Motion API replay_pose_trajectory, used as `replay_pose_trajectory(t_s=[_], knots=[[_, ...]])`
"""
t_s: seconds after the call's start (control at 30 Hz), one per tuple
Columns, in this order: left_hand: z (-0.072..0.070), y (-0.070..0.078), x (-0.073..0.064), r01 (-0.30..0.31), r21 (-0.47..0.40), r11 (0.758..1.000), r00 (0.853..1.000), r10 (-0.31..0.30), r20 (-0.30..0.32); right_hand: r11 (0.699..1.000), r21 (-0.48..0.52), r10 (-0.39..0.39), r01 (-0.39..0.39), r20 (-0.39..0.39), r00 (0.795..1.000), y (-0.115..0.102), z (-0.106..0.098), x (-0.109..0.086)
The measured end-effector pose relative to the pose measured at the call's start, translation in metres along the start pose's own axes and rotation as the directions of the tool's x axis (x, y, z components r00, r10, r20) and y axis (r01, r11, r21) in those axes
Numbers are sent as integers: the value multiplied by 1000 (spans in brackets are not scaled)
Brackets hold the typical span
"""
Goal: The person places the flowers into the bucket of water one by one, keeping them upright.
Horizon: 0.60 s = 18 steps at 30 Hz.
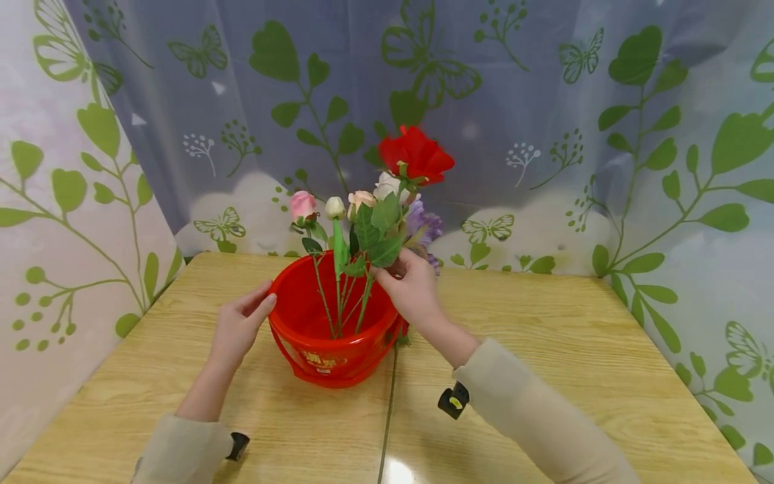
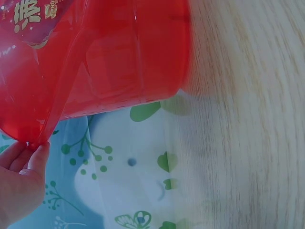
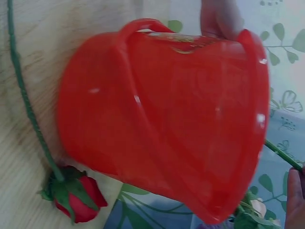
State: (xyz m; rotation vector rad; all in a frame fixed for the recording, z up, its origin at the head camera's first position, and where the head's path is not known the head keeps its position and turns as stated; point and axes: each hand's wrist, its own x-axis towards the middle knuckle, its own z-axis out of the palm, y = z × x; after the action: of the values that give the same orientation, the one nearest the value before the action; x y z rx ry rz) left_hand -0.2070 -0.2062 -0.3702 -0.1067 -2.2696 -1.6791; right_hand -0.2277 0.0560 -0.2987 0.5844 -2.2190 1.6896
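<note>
A red plastic bucket (image 1: 314, 359) stands upright with several artificial flowers inside, their stems leaning against the far side. My left hand (image 1: 238, 329) pinches its rim at the left, where the handle joins in the left wrist view. Over the right rim, my right hand (image 1: 412, 286) pinches a green stem (image 3: 284, 153) below broad leaves (image 1: 382, 228) and a big red flower (image 1: 417, 156). Beside it rise a pink rose (image 1: 303, 206), a whitish bud (image 1: 335, 208), a peach rose (image 1: 361, 202), a white rose (image 1: 387, 185) and purple blooms (image 1: 423, 225).
A red rose (image 3: 82, 198) on a long green stem lies on the wooden table (image 1: 514, 376) at the bucket's right, mostly hidden in the head view. A seam (image 1: 390, 403) runs down the tabletop. Leaf-and-butterfly printed curtains (image 1: 514, 121) close off the back and sides.
</note>
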Motion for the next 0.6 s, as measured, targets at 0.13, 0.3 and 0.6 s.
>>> replay_pose_trajectory(t_s=[0.13,0.3,0.6], knots=[[0,0,0,0,-4,1000,1000,0,3,995,-93,-21,24,25,999,6,5,-3],[0,0,1,-4,-4,1000,1000,4,2,988,-150,-27,38,69,997,10,10,-8],[0,1,0,1,11,1000,1000,-1,-2,960,-279,26,11,129,991,15,16,-13]])
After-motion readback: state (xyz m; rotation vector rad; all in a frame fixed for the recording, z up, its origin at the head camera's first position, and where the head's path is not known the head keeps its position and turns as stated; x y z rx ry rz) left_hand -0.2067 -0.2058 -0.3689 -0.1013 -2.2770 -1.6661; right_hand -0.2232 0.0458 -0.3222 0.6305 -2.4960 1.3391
